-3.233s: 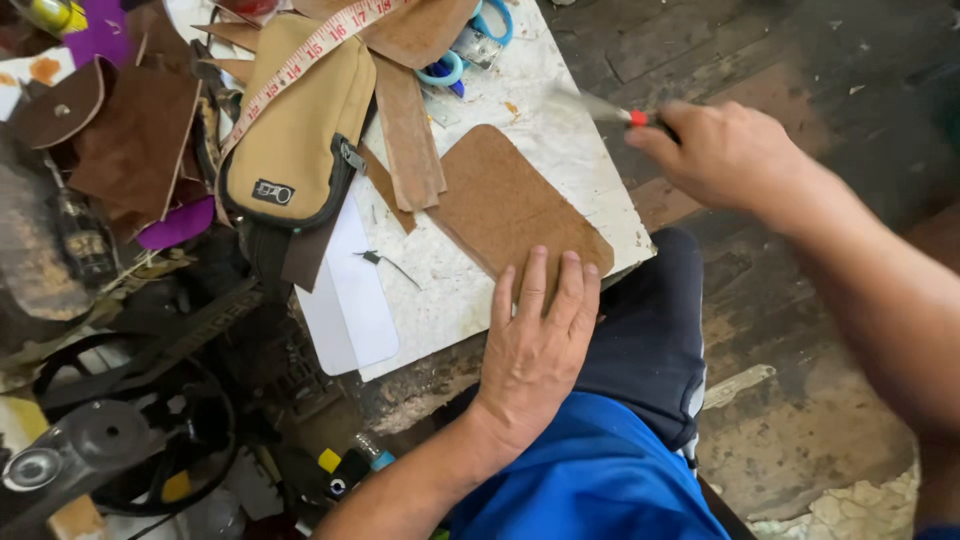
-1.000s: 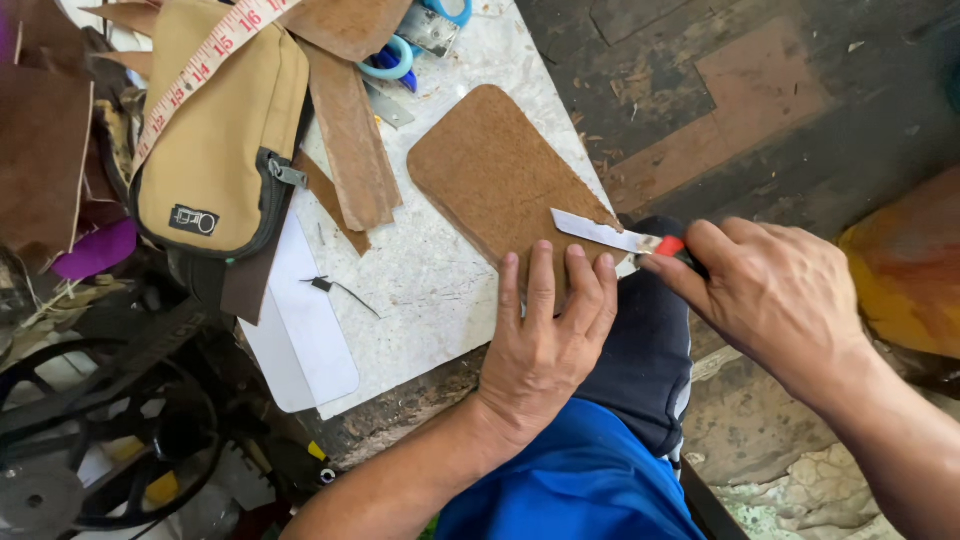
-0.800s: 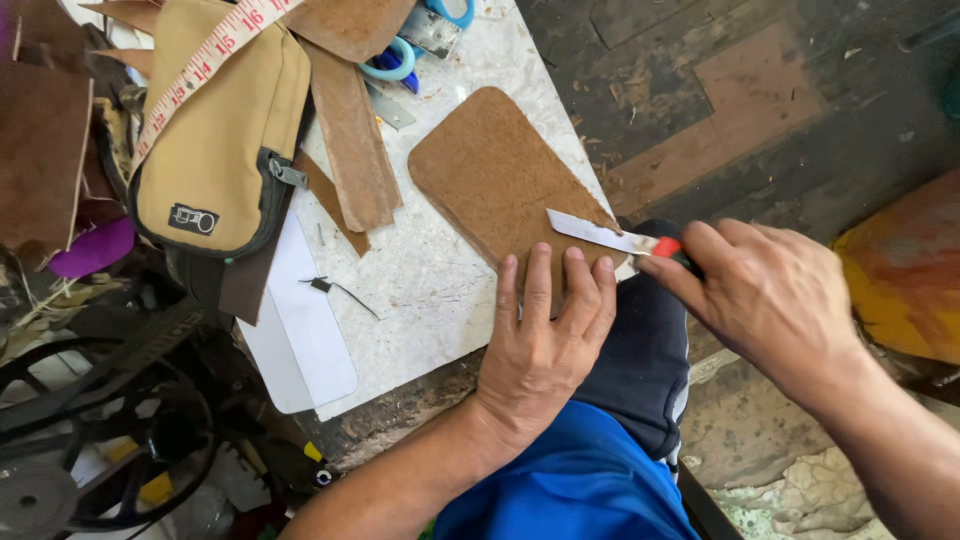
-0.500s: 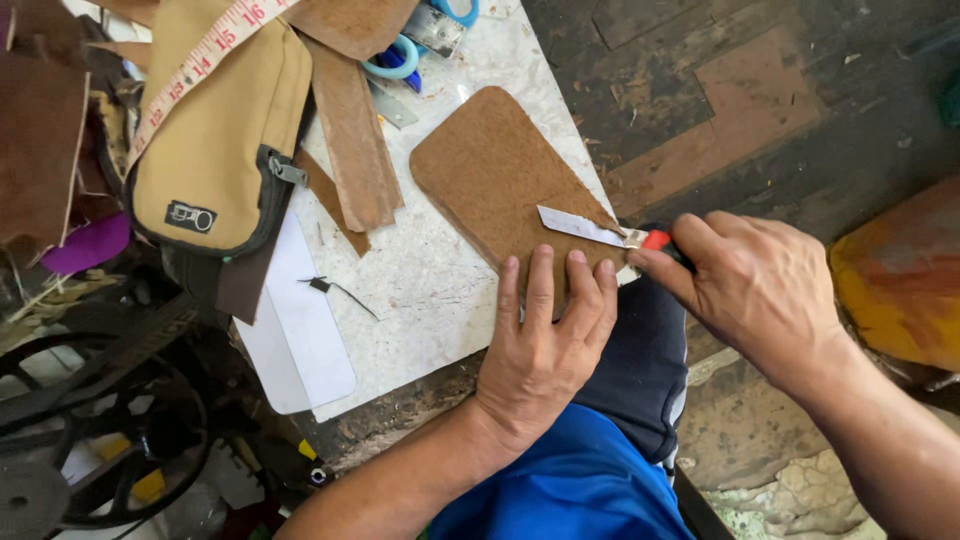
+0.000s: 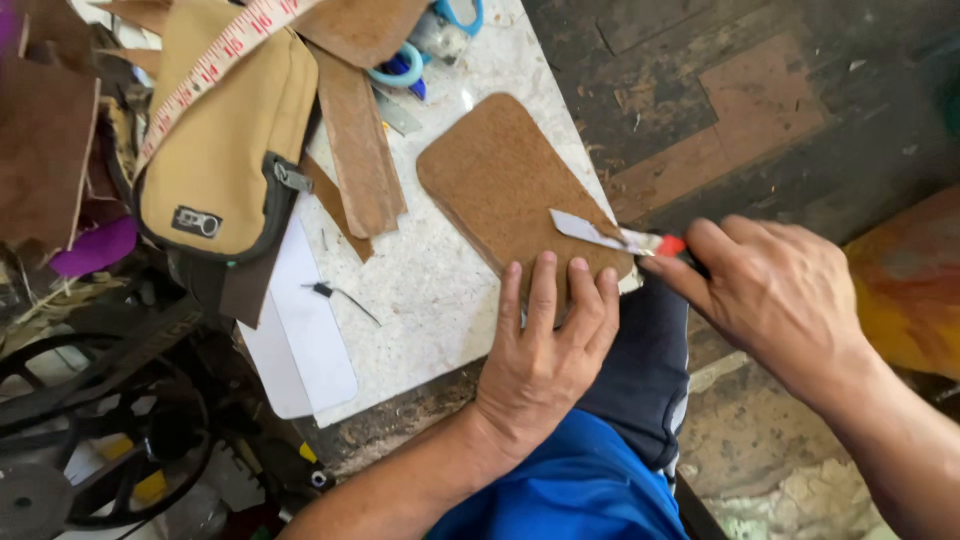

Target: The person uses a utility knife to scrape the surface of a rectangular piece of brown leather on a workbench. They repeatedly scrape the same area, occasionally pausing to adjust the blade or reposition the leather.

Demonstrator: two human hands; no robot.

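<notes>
Head view: left hand (image 5: pixel 545 350) flat, pinning leather piece (image 5: pixel 510 195); right hand (image 5: pixel 770 295) grip closed on knife (image 5: pixel 610 235), blade on leather.

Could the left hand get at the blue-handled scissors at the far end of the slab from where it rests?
Probably yes. The left hand lies flat on the brown leather piece; the scissors lie beyond it with nothing standing between, though leather strips lie close beside them.

Leather piece (image 5: pixel 505 195) lies on slab (image 5: pixel 430 300), at its right edge. Left hand (image 5: pixel 545 345) flat on piece's near end. Right hand (image 5: pixel 770 295) just right of it, knife (image 5: pixel 610 235) blade lying on piece. Strip (image 5: pixel 355 150) left of piece; pouch (image 5: pixel 225 150) further left, tape (image 5: pixel 215 65) across it. Scissors (image 5: pixel 425 45) behind. Paper (image 5: pixel 305 330) at slab's near-left.
</notes>
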